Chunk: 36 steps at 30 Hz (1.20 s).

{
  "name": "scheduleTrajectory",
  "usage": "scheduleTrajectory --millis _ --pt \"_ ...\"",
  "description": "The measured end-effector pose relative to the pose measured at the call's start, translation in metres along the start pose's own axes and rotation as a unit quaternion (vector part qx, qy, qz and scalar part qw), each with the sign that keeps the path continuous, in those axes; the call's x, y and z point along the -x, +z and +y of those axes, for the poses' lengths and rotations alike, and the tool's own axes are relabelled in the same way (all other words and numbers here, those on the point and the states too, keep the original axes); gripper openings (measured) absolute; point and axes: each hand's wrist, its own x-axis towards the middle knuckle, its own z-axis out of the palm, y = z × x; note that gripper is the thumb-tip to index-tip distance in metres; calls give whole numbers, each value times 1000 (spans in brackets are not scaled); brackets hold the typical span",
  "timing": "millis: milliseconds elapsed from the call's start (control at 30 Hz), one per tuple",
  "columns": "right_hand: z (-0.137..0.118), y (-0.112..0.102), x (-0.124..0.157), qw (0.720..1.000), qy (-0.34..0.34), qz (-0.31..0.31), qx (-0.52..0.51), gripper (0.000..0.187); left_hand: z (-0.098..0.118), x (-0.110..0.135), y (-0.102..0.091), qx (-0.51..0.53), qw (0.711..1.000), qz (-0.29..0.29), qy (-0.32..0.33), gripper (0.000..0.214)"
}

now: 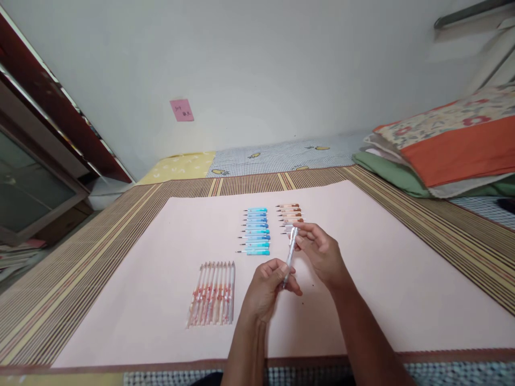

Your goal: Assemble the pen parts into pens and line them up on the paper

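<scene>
Between my two hands a slim whitish pen (291, 247) is held at a slant above the pink sheet (137, 300). My left hand (269, 284) pinches its lower end, while the fingers of my right hand (321, 252) close on its upper end. Just beyond, a column of pens with brown ends (290, 210) lies on the sheet, its nearer part covered by my right hand. Left of that is a column of blue pens (256, 230) with dark tips pointing left. Closer to me lie several clear pens with red patterns (213, 295), side by side.
The sheet lies on a striped mat (120, 236). Folded bedding (454, 150) with an orange band is piled at the right. A pink note (182, 110) is stuck to the wall, and a glazed cabinet (32, 166) stands at the left.
</scene>
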Motion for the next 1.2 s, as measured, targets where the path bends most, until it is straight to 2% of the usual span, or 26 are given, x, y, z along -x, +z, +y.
scheduleTrajectory --millis 167,367,667,933,1200 --pt "3 2 0 1000 0 5 -2 30 -2 0 2 25 1000 -3 -4 40" --pt "4 6 1 1000 1 24 -10 46 1 -1 2 58 997 -21 -34 43" --pt "2 5 3 998 -27 3 62 27 -2 0 2 79 996 -15 -36 39" --pt "4 12 3 999 6 51 11 34 -1 -1 1 97 995 -6 -37 37" --pt "6 17 5 995 -27 46 79 29 -3 1 2 113 993 1 -33 37"
